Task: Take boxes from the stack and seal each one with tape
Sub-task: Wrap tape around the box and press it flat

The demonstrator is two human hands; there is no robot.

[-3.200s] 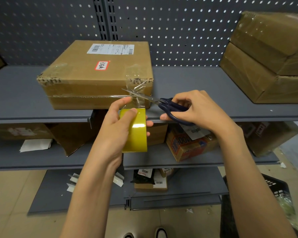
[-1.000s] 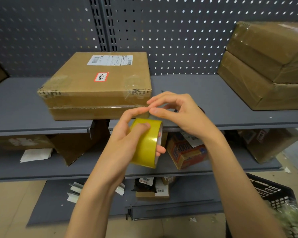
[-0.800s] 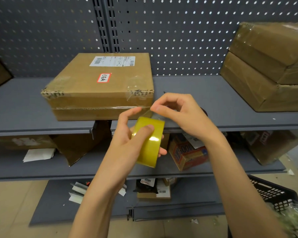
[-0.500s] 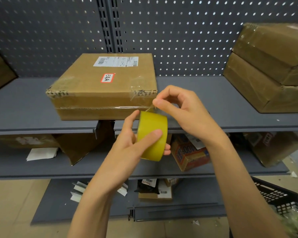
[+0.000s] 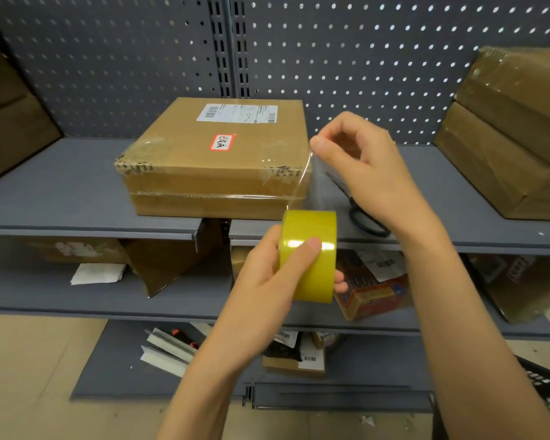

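A flat cardboard box with a white shipping label and a red-edged sticker lies on the top grey shelf, clear tape along its front and corners. My left hand grips a yellow tape roll in front of the shelf edge. My right hand pinches the free end of a clear tape strip pulled up from the roll, right beside the box's right front corner. Dark-handled scissors lie on the shelf behind my right wrist.
Two stacked brown boxes stand at the right of the top shelf, another box at the far left. The lower shelf holds a red-orange carton, cardboard scraps and paper. A black crate stands at bottom right.
The scissors were put down on the shelf. My right hand took the tape's free end and drew a strip upward from the roll, which my left hand keeps holding.
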